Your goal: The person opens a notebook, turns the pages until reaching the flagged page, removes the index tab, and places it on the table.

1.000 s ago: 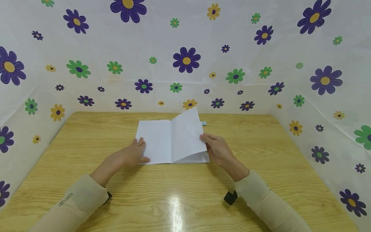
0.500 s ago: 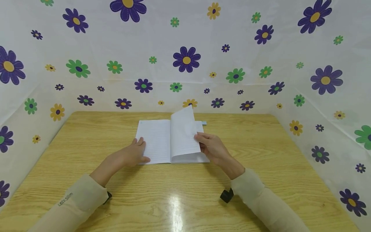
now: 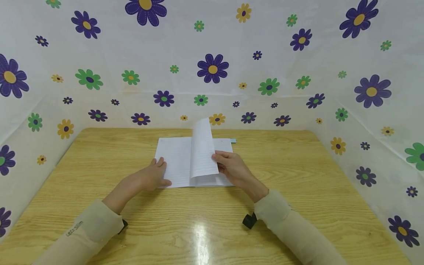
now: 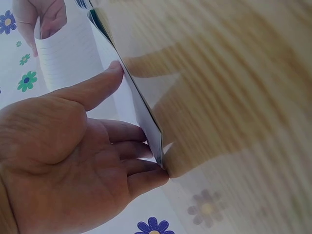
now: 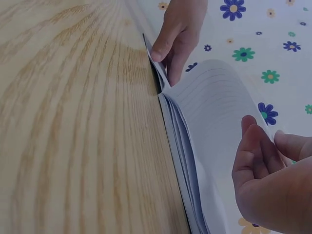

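An open lined notebook (image 3: 173,158) lies on the wooden table, its left page flat. My left hand (image 3: 153,176) rests on the left page's outer edge, thumb and fingers spread out; the left wrist view shows the thumb (image 4: 105,83) along the near edge. Between thumb and fingers, my right hand (image 3: 232,167) pinches the outer edge of a raised page (image 3: 202,151), which bows upward over the notebook's middle. In the right wrist view the lifted page (image 5: 209,107) curves up from the spine, with the stack of remaining pages (image 5: 183,146) below it.
The wooden table (image 3: 212,221) extends all around the notebook. A light-blue tab (image 3: 233,140) sticks out past the notebook's right edge. White flower-printed sheeting (image 3: 185,48) stands at the back and both sides.
My right hand has moved left with the page, which now stands steeper and nearer the spine. More of the right page beneath shows. The left hand has stayed in place.
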Demonstrator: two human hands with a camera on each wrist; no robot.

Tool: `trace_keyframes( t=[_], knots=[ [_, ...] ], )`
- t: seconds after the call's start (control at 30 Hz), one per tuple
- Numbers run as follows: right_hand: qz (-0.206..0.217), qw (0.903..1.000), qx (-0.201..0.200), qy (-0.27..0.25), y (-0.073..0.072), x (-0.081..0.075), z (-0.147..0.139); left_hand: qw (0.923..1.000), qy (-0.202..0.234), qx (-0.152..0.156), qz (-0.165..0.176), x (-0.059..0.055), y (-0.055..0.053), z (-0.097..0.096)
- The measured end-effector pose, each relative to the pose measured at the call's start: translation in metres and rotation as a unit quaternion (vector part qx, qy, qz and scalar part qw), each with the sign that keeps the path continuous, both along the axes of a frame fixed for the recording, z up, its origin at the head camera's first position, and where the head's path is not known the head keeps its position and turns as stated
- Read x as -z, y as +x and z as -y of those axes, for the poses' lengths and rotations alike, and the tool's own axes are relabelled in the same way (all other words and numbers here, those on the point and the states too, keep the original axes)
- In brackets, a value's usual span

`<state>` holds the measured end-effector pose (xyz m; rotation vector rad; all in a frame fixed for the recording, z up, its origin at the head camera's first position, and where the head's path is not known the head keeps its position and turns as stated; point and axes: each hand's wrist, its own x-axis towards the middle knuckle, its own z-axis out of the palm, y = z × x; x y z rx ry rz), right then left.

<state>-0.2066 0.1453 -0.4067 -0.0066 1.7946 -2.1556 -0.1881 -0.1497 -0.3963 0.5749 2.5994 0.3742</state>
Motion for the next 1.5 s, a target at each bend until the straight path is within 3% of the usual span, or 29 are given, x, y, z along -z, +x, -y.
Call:
trace_keyframes(
  t=[0.5, 1.07, 1.37, 1.5],
  knots=[
    [-0.020, 0.9990, -0.035, -0.017, 0.000, 0.003, 0.016, 1.0000, 0.005, 0.005, -0.007, 0.001, 0.000, 0.001],
    [-0.033, 0.9990, -0.031, -0.009, 0.000, 0.005, 0.027, 0.9994, 0.015, -0.010, -0.029, 0.007, -0.004, 0.009],
    [-0.028, 0.9992, -0.028, -0.004, -0.001, 0.006, 0.033, 0.9969, 0.021, 0.023, -0.073, -0.001, -0.002, 0.021],
    [-0.030, 0.9990, -0.033, -0.005, -0.001, 0.008, 0.035, 0.9969, 0.029, 0.008, -0.072, -0.003, -0.002, 0.027]
  ],
)
